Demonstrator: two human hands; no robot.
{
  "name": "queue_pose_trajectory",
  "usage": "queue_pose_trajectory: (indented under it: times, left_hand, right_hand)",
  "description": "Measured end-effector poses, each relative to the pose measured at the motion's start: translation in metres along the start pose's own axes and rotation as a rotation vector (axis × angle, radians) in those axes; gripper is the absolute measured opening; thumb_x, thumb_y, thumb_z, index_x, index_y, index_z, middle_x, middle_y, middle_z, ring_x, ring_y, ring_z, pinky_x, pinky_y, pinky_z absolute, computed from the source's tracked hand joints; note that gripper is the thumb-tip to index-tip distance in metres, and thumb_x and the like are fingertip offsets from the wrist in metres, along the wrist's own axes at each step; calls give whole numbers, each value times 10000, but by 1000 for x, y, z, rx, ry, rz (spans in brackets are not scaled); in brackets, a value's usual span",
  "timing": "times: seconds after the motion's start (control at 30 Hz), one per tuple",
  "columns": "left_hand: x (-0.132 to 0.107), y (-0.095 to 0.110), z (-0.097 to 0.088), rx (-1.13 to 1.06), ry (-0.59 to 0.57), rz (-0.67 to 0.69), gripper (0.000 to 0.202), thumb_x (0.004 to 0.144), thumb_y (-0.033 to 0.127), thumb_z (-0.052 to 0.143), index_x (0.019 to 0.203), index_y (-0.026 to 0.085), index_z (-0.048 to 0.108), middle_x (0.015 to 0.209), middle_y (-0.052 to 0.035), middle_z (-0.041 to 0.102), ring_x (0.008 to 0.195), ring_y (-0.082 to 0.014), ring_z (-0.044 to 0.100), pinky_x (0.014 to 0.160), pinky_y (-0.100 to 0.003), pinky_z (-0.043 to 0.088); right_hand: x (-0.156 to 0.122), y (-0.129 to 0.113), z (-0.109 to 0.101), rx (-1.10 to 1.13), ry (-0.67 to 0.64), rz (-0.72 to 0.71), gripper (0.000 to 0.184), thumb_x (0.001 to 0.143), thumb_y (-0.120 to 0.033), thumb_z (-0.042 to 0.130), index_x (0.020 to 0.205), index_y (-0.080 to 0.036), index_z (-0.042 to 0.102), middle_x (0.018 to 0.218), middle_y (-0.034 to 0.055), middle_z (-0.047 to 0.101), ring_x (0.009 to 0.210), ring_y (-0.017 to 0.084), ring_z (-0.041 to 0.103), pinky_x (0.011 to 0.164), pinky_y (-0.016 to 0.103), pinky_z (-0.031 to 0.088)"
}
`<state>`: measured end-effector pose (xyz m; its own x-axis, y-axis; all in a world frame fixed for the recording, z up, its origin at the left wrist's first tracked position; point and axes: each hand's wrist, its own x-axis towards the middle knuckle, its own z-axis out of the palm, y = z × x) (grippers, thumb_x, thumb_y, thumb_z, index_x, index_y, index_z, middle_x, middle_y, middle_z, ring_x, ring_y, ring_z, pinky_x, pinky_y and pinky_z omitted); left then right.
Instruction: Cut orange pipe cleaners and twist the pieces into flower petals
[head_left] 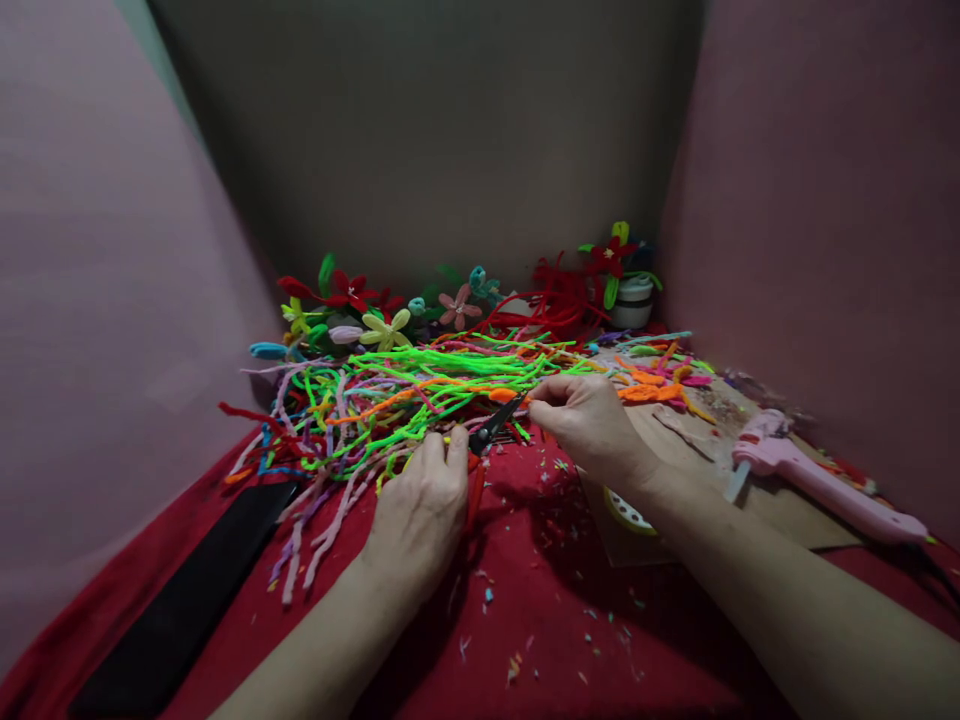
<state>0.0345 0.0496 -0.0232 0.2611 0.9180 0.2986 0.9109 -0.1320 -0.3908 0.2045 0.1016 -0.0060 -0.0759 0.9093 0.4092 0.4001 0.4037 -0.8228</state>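
My left hand [421, 502] is closed around scissors [495, 428] with dark blades and red handles. The blades point up and to the right, toward my right hand [591, 428]. Its thumb and fingers pinch a piece of orange pipe cleaner [504, 396], whose loop lies close to the blade tips. Whether the blades touch it, I cannot tell. Just beyond both hands spreads a loose heap of pipe cleaners [465, 362], mostly bright green, with pink, purple and orange ones among them.
Fuzzy flowers [386, 330] and a small white pot [631, 303] stand at the back. To the right, a pink glue gun [832, 478] lies on cardboard [682, 470] near orange pieces [649, 385]. A long black object [187, 600] lies left. Clippings dot the red cloth [540, 620].
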Motion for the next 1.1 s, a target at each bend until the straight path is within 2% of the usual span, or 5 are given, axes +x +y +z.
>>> queue_pose_trajectory:
  times: [0.5, 0.7, 0.9, 1.0, 1.1]
  left_hand:
    - [1, -8, 5, -130, 112, -29, 370, 850, 165, 344, 1209, 128, 423, 899, -78, 544, 743, -195, 587, 554, -279, 480]
    - [1, -9, 6, -267, -26, 45, 376, 856, 199, 342, 1223, 182, 422, 996, -98, 559, 803, -189, 604, 602, -277, 481]
    - [0, -9, 6, -398, -199, 211, 290, 819, 273, 435, 1084, 225, 544, 925, -66, 595, 759, -179, 602, 644, -291, 468]
    - [2, -12, -1, -594, -149, 225, 221, 829, 308, 441, 890, 211, 630, 843, -49, 615, 783, -172, 584, 720, -302, 448]
    - [9, -13, -11, -1044, -42, 27, 242, 819, 346, 465, 889, 188, 635, 828, -37, 629, 766, -143, 568, 716, -266, 439]
  right_hand:
    - [3, 9, 3, 92, 92, 46, 121, 652, -190, 524, 575, -139, 602, 478, -33, 477, 463, 80, 399, 467, 221, 302]
    - [11, 9, -1, 564, 155, 190, 82, 621, -231, 570, 627, -152, 549, 458, -64, 448, 381, 56, 340, 385, 202, 249]
    - [13, 7, -2, 802, 32, 312, 130, 560, -197, 617, 628, -159, 513, 462, -58, 480, 375, 69, 402, 392, 210, 298]
    - [9, 5, 1, 859, -43, 338, 128, 560, -189, 618, 628, -162, 514, 473, -55, 491, 370, 69, 400, 392, 213, 299]
    - [1, 1, 8, 864, -129, 311, 110, 575, -194, 625, 628, -155, 537, 497, -47, 504, 408, 72, 420, 428, 215, 315]
